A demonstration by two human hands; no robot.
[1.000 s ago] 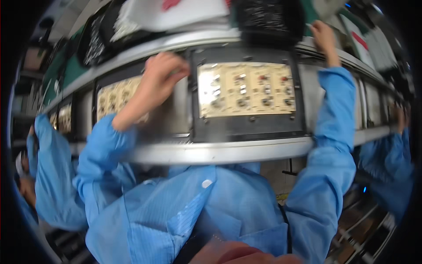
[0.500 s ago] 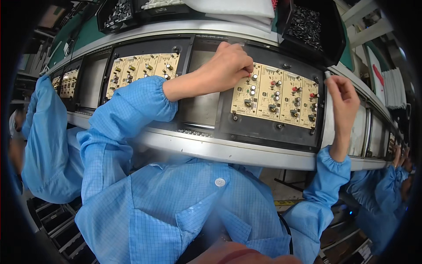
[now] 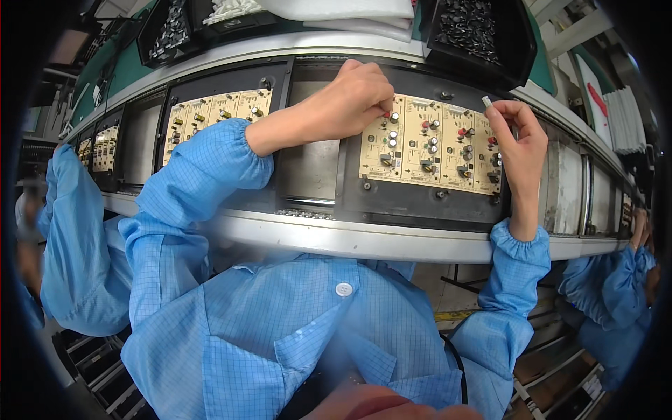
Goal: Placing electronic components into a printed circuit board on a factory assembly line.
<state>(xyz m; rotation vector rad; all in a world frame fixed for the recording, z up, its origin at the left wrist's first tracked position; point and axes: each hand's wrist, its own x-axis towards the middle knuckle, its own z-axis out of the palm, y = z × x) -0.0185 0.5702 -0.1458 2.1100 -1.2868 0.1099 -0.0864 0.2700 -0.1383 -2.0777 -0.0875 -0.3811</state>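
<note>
Four-sided tan circuit boards sit side by side in a black carrier frame [image 3: 420,199], with small capacitors and red parts on them. My left hand [image 3: 353,98] is closed in a pinch over the top of the leftmost board [image 3: 374,150]. A small red component [image 3: 386,114] shows right at its fingertips. Over the right end of the same carrier, my right hand [image 3: 519,136] pinches a small whitish connector-like piece [image 3: 487,102] between thumb and forefinger, its end sticking up above the rightmost board.
A second carrier with similar boards [image 3: 224,108] lies to the left on the metal rail line [image 3: 336,234]. Behind stand black bins of dark parts [image 3: 465,31] and white parts [image 3: 231,8], beside white foam sheets [image 3: 343,8]. Blue-sleeved people [image 3: 87,245] work on either side.
My right hand has moved left and in over the carrier's right end, and the whitish piece in it shows more clearly. My left hand stays pinched at the leftmost board. The view has shifted slightly.
</note>
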